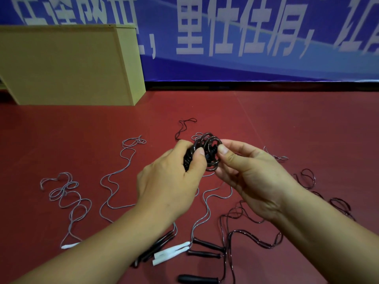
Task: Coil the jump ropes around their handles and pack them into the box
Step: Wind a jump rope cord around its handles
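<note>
Dark coiled jump rope [202,152] at frame centre, left hand [170,181] fingers curled round its handles, right hand [250,177] thumb and fingers pinching the coil's 3 o'clock edge, box [67,64] at 10 o'clock, loose ropes [114,181] on red floor [266,119]

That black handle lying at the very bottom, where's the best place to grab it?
Grab the black handle around its thick middle, coming down from above. It lies flat on the red floor with bare floor on both long sides, so curled fingers fit there. Its right end leads into the dark rope, so avoid that end.
</note>
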Demonstrator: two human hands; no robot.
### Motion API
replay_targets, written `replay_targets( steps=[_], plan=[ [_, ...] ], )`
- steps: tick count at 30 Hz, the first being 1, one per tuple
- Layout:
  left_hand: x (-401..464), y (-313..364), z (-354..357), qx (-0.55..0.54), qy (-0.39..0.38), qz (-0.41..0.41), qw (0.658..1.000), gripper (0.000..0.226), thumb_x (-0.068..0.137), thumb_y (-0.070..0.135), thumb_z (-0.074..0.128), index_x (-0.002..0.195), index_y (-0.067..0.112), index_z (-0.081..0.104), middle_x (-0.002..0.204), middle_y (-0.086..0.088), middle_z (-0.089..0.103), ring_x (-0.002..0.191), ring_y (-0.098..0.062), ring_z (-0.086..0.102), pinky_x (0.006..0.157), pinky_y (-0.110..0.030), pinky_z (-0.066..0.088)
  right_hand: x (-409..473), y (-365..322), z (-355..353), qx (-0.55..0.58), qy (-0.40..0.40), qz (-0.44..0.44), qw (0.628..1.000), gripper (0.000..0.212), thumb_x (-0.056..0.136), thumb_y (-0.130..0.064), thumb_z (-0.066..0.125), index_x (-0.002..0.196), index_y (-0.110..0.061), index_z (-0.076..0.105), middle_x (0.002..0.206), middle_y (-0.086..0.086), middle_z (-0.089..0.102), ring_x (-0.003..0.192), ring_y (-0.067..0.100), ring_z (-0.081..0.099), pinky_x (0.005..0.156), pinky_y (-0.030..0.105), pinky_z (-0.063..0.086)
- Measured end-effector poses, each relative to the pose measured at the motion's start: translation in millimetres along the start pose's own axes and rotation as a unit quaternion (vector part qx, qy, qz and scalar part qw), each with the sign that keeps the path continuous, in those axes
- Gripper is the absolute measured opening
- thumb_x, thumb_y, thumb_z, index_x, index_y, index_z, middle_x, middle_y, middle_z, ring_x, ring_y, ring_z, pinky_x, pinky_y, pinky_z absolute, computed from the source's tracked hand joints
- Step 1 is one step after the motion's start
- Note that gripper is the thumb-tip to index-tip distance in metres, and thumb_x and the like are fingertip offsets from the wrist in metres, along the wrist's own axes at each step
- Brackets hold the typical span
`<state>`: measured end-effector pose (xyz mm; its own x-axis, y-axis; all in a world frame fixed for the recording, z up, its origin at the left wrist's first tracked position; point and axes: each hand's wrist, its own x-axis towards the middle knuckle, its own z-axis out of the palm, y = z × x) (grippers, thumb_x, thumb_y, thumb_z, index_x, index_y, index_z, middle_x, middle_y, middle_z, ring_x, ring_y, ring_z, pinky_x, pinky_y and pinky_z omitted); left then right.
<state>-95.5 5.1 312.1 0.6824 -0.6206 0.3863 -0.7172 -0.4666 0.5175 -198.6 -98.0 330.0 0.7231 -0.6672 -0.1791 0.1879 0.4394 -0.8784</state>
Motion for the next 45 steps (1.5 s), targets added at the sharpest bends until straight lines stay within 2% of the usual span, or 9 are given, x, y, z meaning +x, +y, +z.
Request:
replay_targets(
  steps=[7, 11, 17, 22, 27, 31, 36, 40, 45],
  plan=[
    [2.4, -1.3, -0.5, -0.061, -0.039, -0.051, 0.996, 0.031, 0.087, 0.064, 0.034, 0.094, 0.038, 0.050, 0.070, 0.007, 0.062, 0.079, -0.023, 0.058, 0.068, -0.034, 0.041, -5.4, -4.4, 3.1, -0.030, -0.029, 0.013, 0.999, 0.015, 0.089, -0.008, 0.061, 0.103, -0.008, 0.067, 0.052, -0.008, 0.061, 0.048, 0.002, 0.059, 0.067, 0.020, 0.057],
    [2.9, -2.0, -1.8, -0.082, -0.050, -0.067, 0.993, 0.028, 0.087, 0.064, 0.040, 0.090, 0.038, 0.051, 0.066, 0.009, 0.063, 0.076, -0.019, 0.060, 0.069, -0.033, 0.044, -7.2, -5.2, 6.2, -0.049, -0.033, -0.001, 0.998, 0.014, 0.089, -0.004, 0.061, 0.103, -0.005, 0.065, 0.049, -0.008, 0.059, 0.042, 0.003, 0.057, 0.065, 0.021, 0.057],
    [4.9, -3.6, -1.1, -0.111, -0.071, -0.091, 0.987, 0.034, 0.076, 0.068, 0.039, 0.088, 0.039, 0.055, 0.065, 0.017, 0.062, 0.074, -0.016, 0.061, 0.066, -0.032, 0.045, -6.6, -3.0, 5.4, -0.077, -0.023, -0.034, 0.996, 0.007, 0.087, -0.001, 0.064, 0.092, -0.006, 0.066, 0.050, -0.007, 0.060, 0.042, 0.004, 0.056, 0.065, 0.027, 0.056],
    [3.4, -0.8, -0.1, -0.083, -0.045, -0.100, 0.991, 0.035, 0.079, 0.062, 0.038, 0.088, 0.032, 0.054, 0.067, 0.006, 0.062, 0.074, -0.022, 0.059, 0.064, -0.031, 0.044, -3.9, -0.3, 4.0, -0.074, -0.021, -0.026, 0.997, 0.006, 0.083, -0.005, 0.069, 0.089, -0.006, 0.070, 0.070, 0.004, 0.071, 0.055, 0.008, 0.065, 0.056, 0.021, 0.056],
    [-2.5, 3.6, 0.4, -0.029, -0.015, -0.065, 0.997, 0.034, 0.088, 0.054, 0.035, 0.087, 0.024, 0.050, 0.069, 0.000, 0.059, 0.076, -0.032, 0.053, 0.061, -0.034, 0.040, -3.5, -0.7, 3.1, -0.064, -0.034, 0.003, 0.997, 0.007, 0.082, -0.007, 0.070, 0.086, -0.007, 0.065, 0.054, -0.002, 0.060, 0.054, 0.009, 0.058, 0.054, 0.021, 0.055],
    [-5.7, 3.3, 0.5, -0.031, -0.026, -0.056, 0.998, 0.027, 0.089, 0.051, 0.037, 0.091, 0.028, 0.050, 0.072, 0.003, 0.061, 0.079, -0.031, 0.055, 0.065, -0.035, 0.043, -3.1, -0.8, 0.9, -0.052, -0.049, 0.019, 0.997, 0.012, 0.082, -0.006, 0.070, 0.087, -0.012, 0.060, 0.052, -0.003, 0.055, 0.055, 0.010, 0.052, 0.055, 0.022, 0.056],
    [-5.7, -0.3, -0.2, -0.087, -0.076, -0.033, 0.993, 0.022, 0.095, 0.046, 0.037, 0.114, 0.049, 0.049, 0.087, 0.012, 0.066, 0.086, -0.021, 0.061, 0.078, -0.037, 0.049, -2.3, -1.2, 1.1, -0.045, -0.063, 0.024, 0.997, 0.012, 0.084, 0.001, 0.066, 0.086, -0.010, 0.062, 0.063, 0.004, 0.061, 0.055, 0.013, 0.054, 0.058, 0.025, 0.059],
    [-3.7, -3.1, 1.1, -0.104, -0.081, -0.032, 0.991, 0.021, 0.097, 0.043, 0.038, 0.114, 0.047, 0.050, 0.083, 0.011, 0.065, 0.083, -0.016, 0.060, 0.074, -0.033, 0.045, -1.7, -0.1, 0.8, -0.074, -0.054, 0.001, 0.996, 0.011, 0.086, 0.004, 0.064, 0.092, -0.005, 0.064, 0.083, 0.014, 0.065, 0.060, 0.016, 0.064, 0.060, 0.027, 0.060],
    [-3.2, -1.8, 4.8, -0.119, -0.057, -0.040, 0.990, 0.018, 0.097, 0.042, 0.037, 0.108, 0.042, 0.050, 0.080, 0.009, 0.063, 0.081, -0.021, 0.057, 0.069, -0.035, 0.043, -1.0, 4.8, 4.8, -0.079, 0.008, -0.038, 0.996, 0.011, 0.086, 0.000, 0.068, 0.088, -0.007, 0.060, 0.077, 0.010, 0.062, 0.055, 0.014, 0.063, 0.056, 0.028, 0.059]
  ],
)
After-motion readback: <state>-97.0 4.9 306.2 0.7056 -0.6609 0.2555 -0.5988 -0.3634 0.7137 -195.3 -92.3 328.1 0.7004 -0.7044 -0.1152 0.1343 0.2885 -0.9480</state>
